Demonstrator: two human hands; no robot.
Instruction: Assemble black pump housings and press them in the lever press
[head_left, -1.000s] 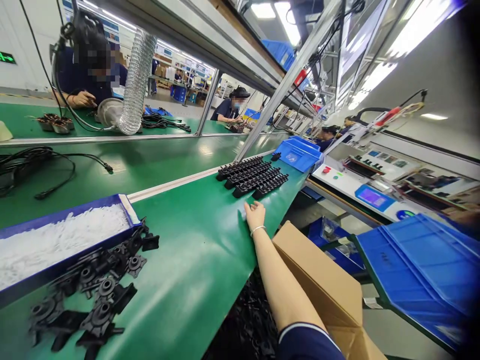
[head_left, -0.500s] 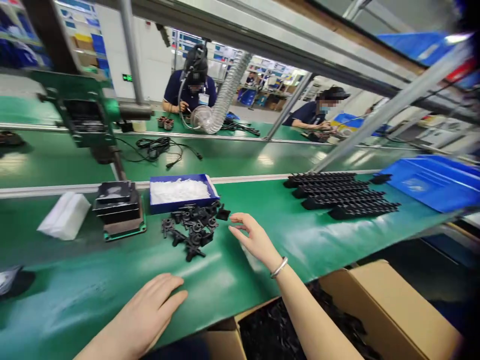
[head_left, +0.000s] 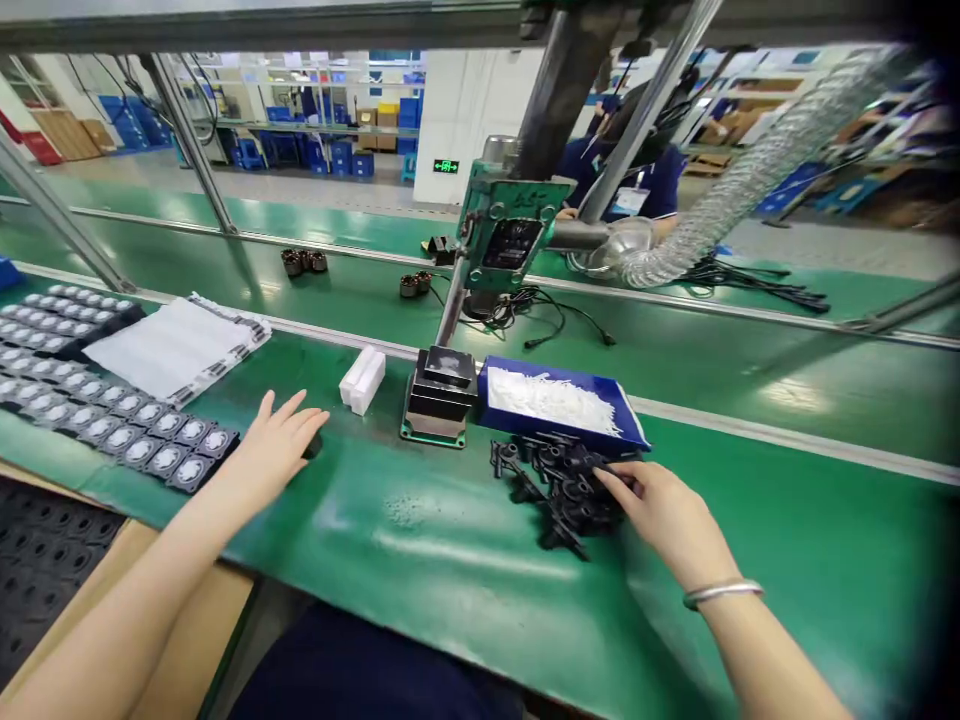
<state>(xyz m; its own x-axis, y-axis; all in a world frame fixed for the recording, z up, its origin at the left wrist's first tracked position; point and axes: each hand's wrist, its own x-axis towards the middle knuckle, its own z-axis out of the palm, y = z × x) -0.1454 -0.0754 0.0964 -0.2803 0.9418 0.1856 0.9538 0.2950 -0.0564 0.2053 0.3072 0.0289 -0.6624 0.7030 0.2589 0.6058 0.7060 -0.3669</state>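
Note:
My right hand point(head_left: 664, 512) rests on a loose pile of black plastic parts point(head_left: 559, 480) on the green belt point(head_left: 450, 540), fingers pressed together on one part at the pile's right edge. My left hand point(head_left: 279, 442) lies on the belt with fingers spread, holding nothing. Its fingertips are beside a small dark object point(head_left: 313, 447). Just left of that hand runs a row of black trays with round white-faced parts point(head_left: 150, 432). Behind the pile stands a blue box of white pieces point(head_left: 559, 402).
A black fixture block point(head_left: 439, 400) sits under a green press point(head_left: 504, 225), with a white block point(head_left: 364, 378) beside it. A white sheet point(head_left: 172, 345) covers trays at left. A black tray point(head_left: 45, 540) lies below the belt edge. A person point(head_left: 637, 175) works behind a silver duct point(head_left: 739, 190).
The view swung left along the belt. My right hand came from the stacked parts far right to the loose black pile. My left hand came into view and moved out left near the trays.

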